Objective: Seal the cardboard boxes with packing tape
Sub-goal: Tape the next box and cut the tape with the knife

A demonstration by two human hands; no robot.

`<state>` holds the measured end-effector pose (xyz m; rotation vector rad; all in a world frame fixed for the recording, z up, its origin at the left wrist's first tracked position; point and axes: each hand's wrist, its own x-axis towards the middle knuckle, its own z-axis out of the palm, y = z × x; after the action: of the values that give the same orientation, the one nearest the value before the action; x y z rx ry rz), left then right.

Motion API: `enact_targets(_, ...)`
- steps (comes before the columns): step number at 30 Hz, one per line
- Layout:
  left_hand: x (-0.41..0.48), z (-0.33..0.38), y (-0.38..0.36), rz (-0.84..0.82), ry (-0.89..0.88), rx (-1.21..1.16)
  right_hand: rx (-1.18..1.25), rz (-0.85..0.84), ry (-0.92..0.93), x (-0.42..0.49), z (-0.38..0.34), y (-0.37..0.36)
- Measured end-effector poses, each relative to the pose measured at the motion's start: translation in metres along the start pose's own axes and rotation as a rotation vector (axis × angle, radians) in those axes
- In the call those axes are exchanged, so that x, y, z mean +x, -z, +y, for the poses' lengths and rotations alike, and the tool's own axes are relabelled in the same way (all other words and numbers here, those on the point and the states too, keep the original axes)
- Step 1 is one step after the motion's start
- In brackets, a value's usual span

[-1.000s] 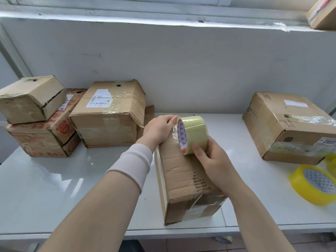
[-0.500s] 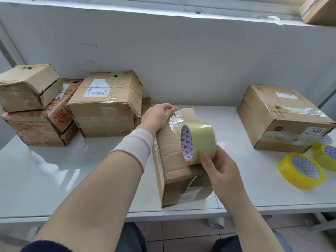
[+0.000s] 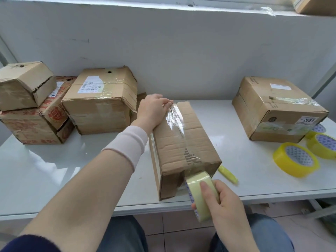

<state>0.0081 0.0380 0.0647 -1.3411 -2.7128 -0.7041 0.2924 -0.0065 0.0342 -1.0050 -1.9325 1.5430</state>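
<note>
- The right hand's fingers (image 3: 207,190) are curling round a pale tape roll (image 3: 201,200), thumb under it and index finger lying along its outer face; the right hand (image 3: 225,200) is gripping it off the desk's near edge.
- The left hand's fingers (image 3: 166,102) are lying together and pressing a clear tape strip (image 3: 175,118) onto the far top edge of the box; the left hand (image 3: 151,110) is resting on that corner.
- The cardboard box (image 3: 181,144) is lying lengthwise at the middle of the white desk (image 3: 54,170), the strip running over its top from 12 o'clock down to the roll at 6 o'clock.
- A yellow pen-like tool (image 3: 228,174) is lying just beside the box at 4 o'clock.
- Two yellow tape rolls (image 3: 295,160) are sitting at 3 o'clock, near a taped box (image 3: 278,110) at 2 o'clock.
- Three more boxes (image 3: 101,100) are crowding 9 to 10 o'clock, one stacked on another.
</note>
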Motion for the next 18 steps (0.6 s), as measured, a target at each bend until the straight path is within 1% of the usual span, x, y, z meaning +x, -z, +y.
enact_targets(1,-0.007,0.005,0.005,0.026,-0.069,0.052,0.022,0.005,0.01,0.001,0.002,-0.003)
enact_targets(2,-0.018,0.011,0.009,0.016,-0.139,0.028,0.046,0.007,0.02,0.003,0.003,-0.005)
enact_targets(3,-0.032,0.017,0.01,-0.031,-0.201,-0.035,0.074,0.007,0.025,0.004,0.003,-0.007)
enact_targets(5,-0.065,0.029,0.009,-0.196,-0.3,-0.131,0.111,0.016,0.043,0.013,0.004,-0.013)
enact_targets(7,-0.086,0.034,0.001,-0.314,-0.356,-0.009,0.112,0.022,0.067,0.027,0.003,-0.02)
enact_targets(9,-0.082,0.033,-0.005,-0.322,-0.342,0.131,0.11,-0.014,0.09,0.042,-0.001,-0.027)
enact_targets(12,-0.059,0.029,-0.005,-0.316,-0.329,0.169,0.115,-0.072,0.091,0.053,0.0,-0.027)
enact_targets(18,-0.057,0.025,-0.011,-0.29,-0.357,0.167,0.067,-0.074,-0.079,0.052,0.015,-0.03)
